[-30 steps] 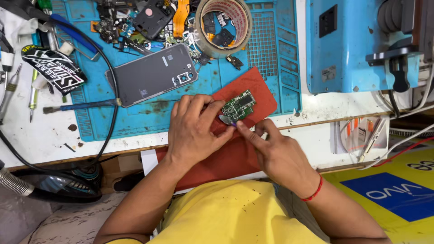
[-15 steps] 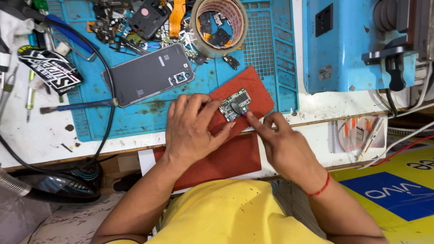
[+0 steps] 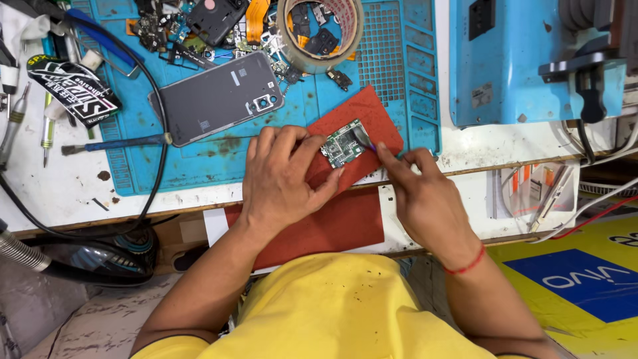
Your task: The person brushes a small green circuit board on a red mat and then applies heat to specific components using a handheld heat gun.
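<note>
at the far left a black sticker [image 3: 73,90] lies on the white bench [image 3: 60,193], with a small screwdriver [image 3: 46,123] beside it and a black cable [image 3: 159,119] looping down past the bench edge. a blue-handled brush [image 3: 116,143] lies on the blue mat [image 3: 199,159]. next to it a grey phone back [image 3: 216,98] rests flat on the mat, camera cutout toward the right, with loose parts [image 3: 199,26] heaped above it. a tape roll [image 3: 320,30] sits at the top of the mat, small pieces inside its ring.

the left hand [image 3: 282,179] lies palm down on the red cloth [image 3: 319,219], fingers spread and lightly bent, their tips pressing the left edge of the board [image 3: 342,143]; it pins rather than grips. the board, small and green, lies on the cloth at the front edge of the mat, between the two hands.

the right hand [image 3: 425,199] is closed in a pinch around a thin tool [image 3: 364,138], whose tip seems to touch the board's right end, though the contact is too small to be sure of. a red thread circles that wrist. at the right stands a blue machine [image 3: 505,66].
</note>
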